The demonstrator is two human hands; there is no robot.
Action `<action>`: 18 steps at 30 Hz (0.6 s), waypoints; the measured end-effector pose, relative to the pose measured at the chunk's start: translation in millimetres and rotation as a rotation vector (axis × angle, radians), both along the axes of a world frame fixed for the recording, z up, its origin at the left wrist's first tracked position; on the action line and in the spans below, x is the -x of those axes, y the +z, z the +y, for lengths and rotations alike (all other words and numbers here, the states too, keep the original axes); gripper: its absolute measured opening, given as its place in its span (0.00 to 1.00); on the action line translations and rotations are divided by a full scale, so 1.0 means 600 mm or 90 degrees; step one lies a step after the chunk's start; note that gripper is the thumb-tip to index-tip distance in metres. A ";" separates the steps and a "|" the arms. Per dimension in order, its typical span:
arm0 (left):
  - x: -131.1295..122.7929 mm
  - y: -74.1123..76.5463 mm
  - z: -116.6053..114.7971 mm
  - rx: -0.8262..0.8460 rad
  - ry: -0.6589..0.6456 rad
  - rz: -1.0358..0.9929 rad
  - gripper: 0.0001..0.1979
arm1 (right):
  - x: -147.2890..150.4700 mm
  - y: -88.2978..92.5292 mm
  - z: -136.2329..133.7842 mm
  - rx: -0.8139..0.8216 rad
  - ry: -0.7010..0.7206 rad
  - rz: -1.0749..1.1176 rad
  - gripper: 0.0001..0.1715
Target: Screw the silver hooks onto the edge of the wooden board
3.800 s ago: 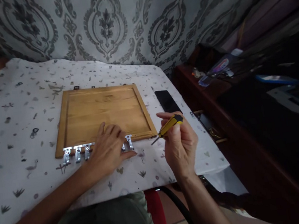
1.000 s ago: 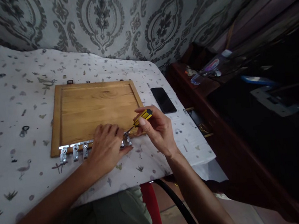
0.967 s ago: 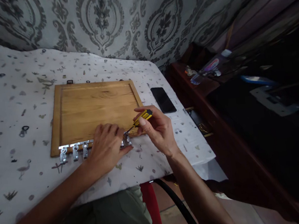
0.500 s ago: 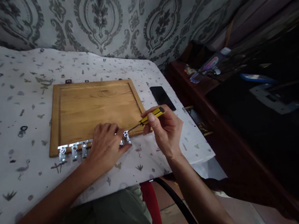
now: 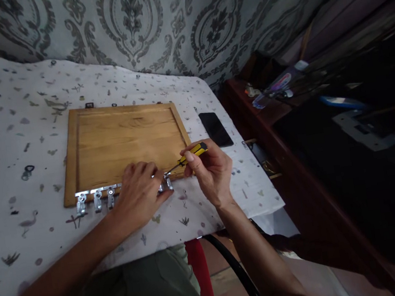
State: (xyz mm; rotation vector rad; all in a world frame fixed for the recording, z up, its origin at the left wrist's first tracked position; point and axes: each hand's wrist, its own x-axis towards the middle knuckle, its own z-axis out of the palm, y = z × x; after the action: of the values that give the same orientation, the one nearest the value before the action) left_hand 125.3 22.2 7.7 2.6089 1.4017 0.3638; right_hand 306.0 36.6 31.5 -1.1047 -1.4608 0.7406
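A framed wooden board (image 5: 127, 140) lies flat on the table, with a shiny metal hook rail (image 5: 97, 195) along its near edge. My left hand (image 5: 138, 193) is closed over the rail's middle, fingers on the board and thumb below the near edge, hiding several hooks. In my right hand (image 5: 212, 171) is a yellow-and-black screwdriver (image 5: 194, 153), gripped by its handle. The shaft slants down to the left, and its tip meets the rail's right end close to my left fingers. Whether a screw sits under the tip is too small to tell.
A black phone (image 5: 216, 129) lies right of the board on the patterned tablecloth (image 5: 29, 141). Beyond the table's right edge, a dark red wooden desk (image 5: 270, 119) holds a plastic bottle (image 5: 280, 86) and a metal bracket (image 5: 360, 130). A patterned curtain (image 5: 177, 24) hangs behind.
My right hand has moved slightly left with the screwdriver, and the tip has come onto the rail's right end. My left hand has stayed in place on the rail.
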 end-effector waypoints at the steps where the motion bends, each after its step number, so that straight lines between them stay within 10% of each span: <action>1: 0.000 0.000 0.000 0.000 0.000 0.000 0.19 | 0.001 0.002 0.000 0.004 -0.004 -0.005 0.15; 18: 0.000 -0.004 0.002 -0.014 0.007 0.007 0.17 | -0.010 0.021 0.003 0.022 0.123 -0.059 0.14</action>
State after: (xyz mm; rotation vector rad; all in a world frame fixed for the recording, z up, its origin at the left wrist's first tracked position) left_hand 125.1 23.3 5.4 2.6258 1.4241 0.3684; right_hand 312.1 38.5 44.3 -1.0448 -1.6553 0.8628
